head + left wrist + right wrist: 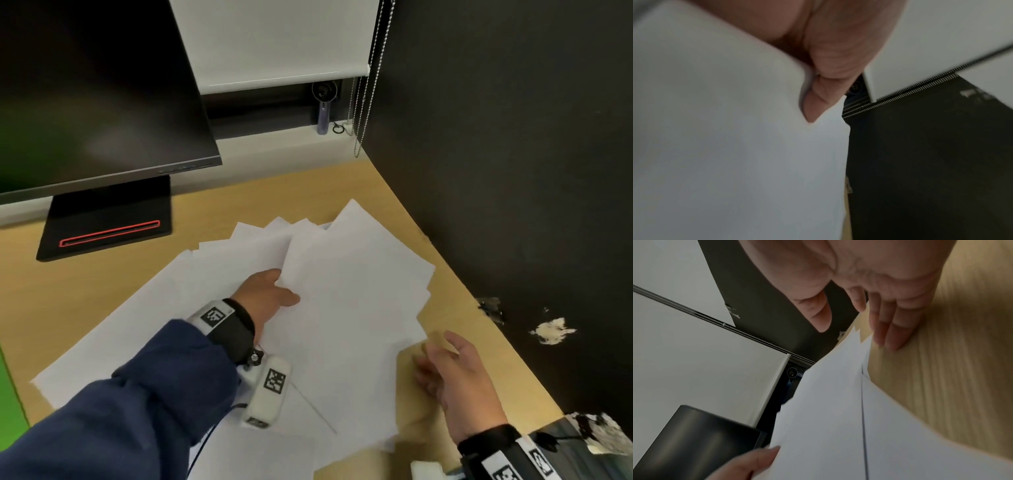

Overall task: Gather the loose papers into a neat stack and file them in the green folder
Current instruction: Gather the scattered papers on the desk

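— What fills your screen, biggest first?

— The tabletop (102, 291), pale wood, running into a corner against a dark wall (513, 171). A black monitor (96, 92) stands at the back left on its base (106, 222), with a white roller blind (274, 41) behind it and bead chains (363, 102) hanging at the blind's right side.

— And the papers?

— The loose papers (342, 308) lie fanned over the middle of the tabletop, white sheets overlapping at different angles, corners poking out toward the monitor. At the far left edge I see a strip of bright green (10, 404); I can't tell whether that's the folder.

— Your hands?

— My left hand (267, 294) is in among the sheets: its grip pinches a few upper sheets, thumb on top and fingers hidden underneath, and the left wrist view shows the thumb (818, 100) pressed on a paper edge. My right hand (455, 380) hovers at the right edge of the pile, its grip spread, fingers (894, 331) straight and reaching toward the sheet edges on the wood, holding nothing.
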A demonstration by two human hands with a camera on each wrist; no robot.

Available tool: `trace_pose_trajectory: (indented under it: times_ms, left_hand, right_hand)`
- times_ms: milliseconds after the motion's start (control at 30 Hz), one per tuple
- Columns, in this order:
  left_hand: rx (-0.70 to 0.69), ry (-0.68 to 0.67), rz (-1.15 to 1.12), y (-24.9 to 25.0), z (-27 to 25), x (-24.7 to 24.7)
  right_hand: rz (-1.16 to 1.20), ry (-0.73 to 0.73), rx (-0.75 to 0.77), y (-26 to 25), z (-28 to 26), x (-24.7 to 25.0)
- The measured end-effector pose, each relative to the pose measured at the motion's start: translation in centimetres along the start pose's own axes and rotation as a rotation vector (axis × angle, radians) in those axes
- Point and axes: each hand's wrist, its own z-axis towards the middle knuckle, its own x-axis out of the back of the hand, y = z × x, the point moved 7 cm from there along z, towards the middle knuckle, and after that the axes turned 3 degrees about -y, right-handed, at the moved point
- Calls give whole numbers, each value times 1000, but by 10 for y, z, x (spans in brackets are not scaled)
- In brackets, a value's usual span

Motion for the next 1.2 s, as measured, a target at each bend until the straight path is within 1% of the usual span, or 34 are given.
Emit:
trace_pose_trajectory:
  times_ms: [33, 100, 167, 233, 267, 333, 400, 433, 467, 500, 567, 600, 667, 733, 800, 867, 933, 1067, 1133, 1200]
  left_hand:
    - [25, 0, -101, -8, -1, 0]
    - [50, -10, -198, -20, -4, -6]
    - [49, -13, -187, -27, -5, -12]
    - [41, -3, -145, -30, -6, -14]
    - [37, -2, -150, -32, -6, -15]
    - [41, -20, -234, -32, -10, -18]
    - [25, -76, -349, -29, -14, -23]
    - [5, -113, -395, -25, -17, -26]
    - [-16, -151, -436, -20, -21, -29]
    - [-33, -182, -463, -16, -24, -30]
    - [-39, -195, -476, -15, -24, -31]
    - [-34, -166, -455, -19, -21, -28]
    - [-5, -40, -359, -28, -14, -18]
    - [8, 79, -201, -35, -9, -7]
    - [-14, 168, -35, -34, -8, 0]
    - [-25, 204, 40, -31, -9, 3]
    - [-51, 198, 10, -23, -12, 0]
    - [-16, 209, -51, -12, -10, -2]
    - [-4, 213, -39, -8, -8, -1]
    - [-1, 211, -92, -5, -5, 0]
  right_hand:
    - [49, -50, -53, -1, 3, -7]
    - [94, -120, -138, -3, 12, -18]
    - [108, -177, -179, -7, 20, -24]
    - [83, -195, -189, -12, 28, -27]
    - [36, -183, -172, -15, 32, -28]
    - [-163, -136, -65, -26, 42, -28]
    - [-369, -79, 70, -39, 50, -26]
    - [-418, -74, 104, -44, 52, -26]
    - [-411, -90, 103, -45, 53, -28]
    - [-347, -126, 62, -44, 52, -32]
    - [-179, -211, -75, -35, 47, -41]
    - [-139, -244, -126, -31, 42, -46]
    - [-116, -278, -143, -28, 37, -51]
    - [-144, -248, -105, -28, 37, -49]
    - [-292, -198, -29, -31, 39, -45]
    - [-520, -160, 85, -37, 40, -46]
    - [-671, -136, 168, -43, 42, -50]
    - [-693, -122, 180, -47, 53, -54]
    - [-731, -104, 195, -49, 54, -55]
    - [-782, -97, 211, -51, 53, -59]
